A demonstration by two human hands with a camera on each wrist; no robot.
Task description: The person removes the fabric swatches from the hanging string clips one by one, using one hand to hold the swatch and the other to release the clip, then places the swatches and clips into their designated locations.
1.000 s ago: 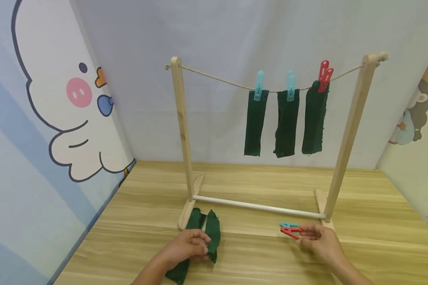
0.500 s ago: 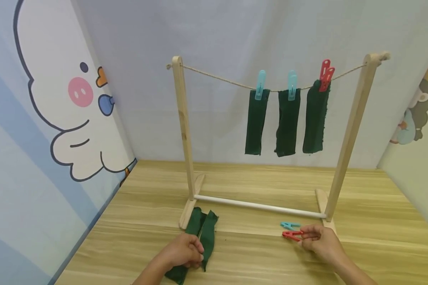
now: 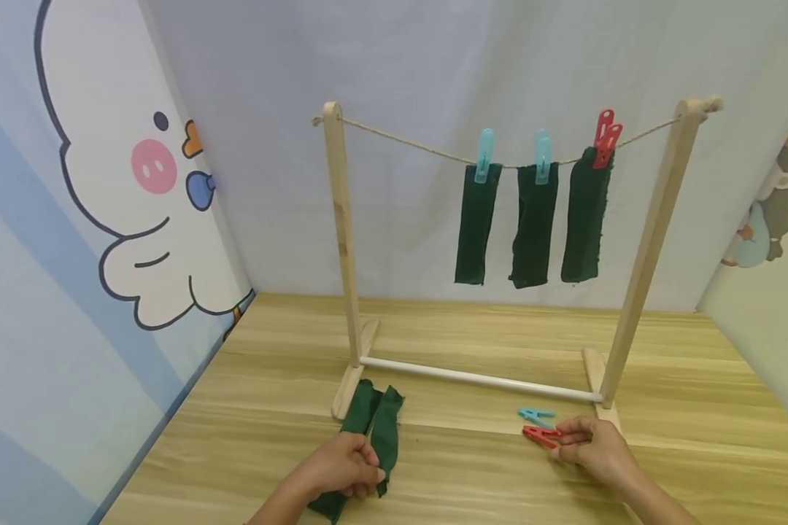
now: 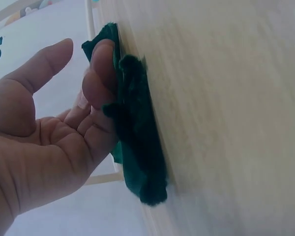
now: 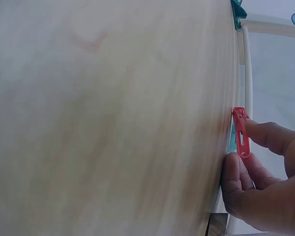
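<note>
My left hand [image 3: 344, 463] is over two dark green cloth strips on the table; its fingers touch the narrower right-hand strip [image 3: 384, 436]. In the left wrist view, the thumb stands away from the fingers, which lie against the dark green cloth [image 4: 140, 142]. Another green strip [image 3: 361, 408] runs partly beneath that hand. At the right, my right hand [image 3: 594, 446] holds a red clothespin [image 3: 540, 435] by its handle end between thumb and fingers, low over the tabletop. A light blue clothespin [image 3: 535, 415] lies just behind the red one.
A wooden drying stand has a left post [image 3: 344, 240], right post [image 3: 650, 262], sagging rope [image 3: 407, 142] and white bottom bar [image 3: 479, 378]. Three green strips hang from it, the middle one [image 3: 533, 226] under a blue clothespin [image 3: 543, 157]; red clothespins [image 3: 605, 142] grip the rightmost.
The red clothespin has come slightly nearer, apart from the blue one. The narrower green strip has shifted left under my left hand, beside the other strip.
</note>
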